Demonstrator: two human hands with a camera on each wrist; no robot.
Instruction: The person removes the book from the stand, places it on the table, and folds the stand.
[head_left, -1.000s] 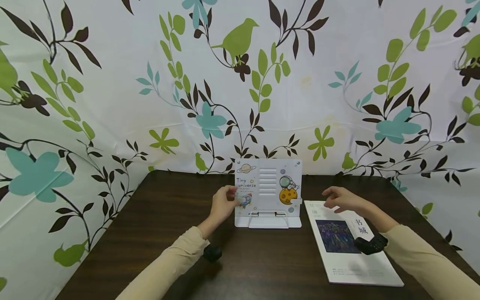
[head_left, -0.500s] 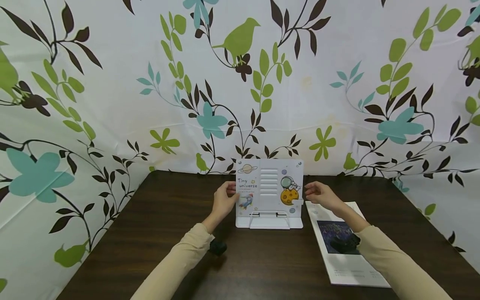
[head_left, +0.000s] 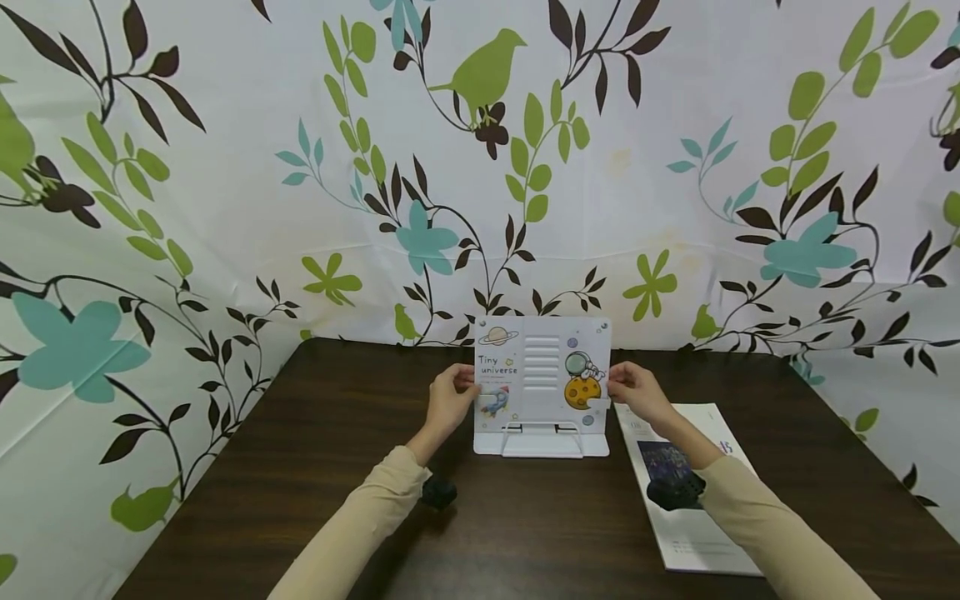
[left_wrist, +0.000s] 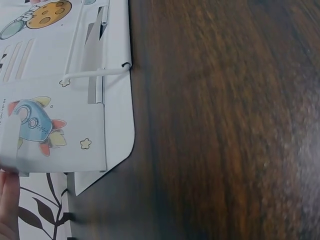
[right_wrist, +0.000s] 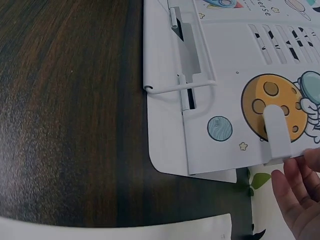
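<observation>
A white book stand [head_left: 542, 408] printed with "Tiny universe", a rocket and an astronaut on a yellow moon stands upright on the table, its back plate raised above a flat base. At its left edge my left hand [head_left: 447, 402] pinches the plate, thumb in front and fingers partly behind. My right hand [head_left: 639, 392] holds the opposite edge. In the right wrist view, the thumb and fingers of that hand [right_wrist: 302, 195] meet the edge beside a white page clip [right_wrist: 276, 132]. Only a few fingers of my left hand [left_wrist: 7, 207] show in the left wrist view.
To the right of the stand, a white book [head_left: 701, 542] with a dark picture on its cover lies flat, partly under my right forearm. The dark wooden table [head_left: 525, 525] ends at a patterned cloth [head_left: 592, 250] behind the stand.
My right hand has moved left from above the book to the stand's right edge and taken hold there. The left hand stays at the left edge; the stand keeps its place.
</observation>
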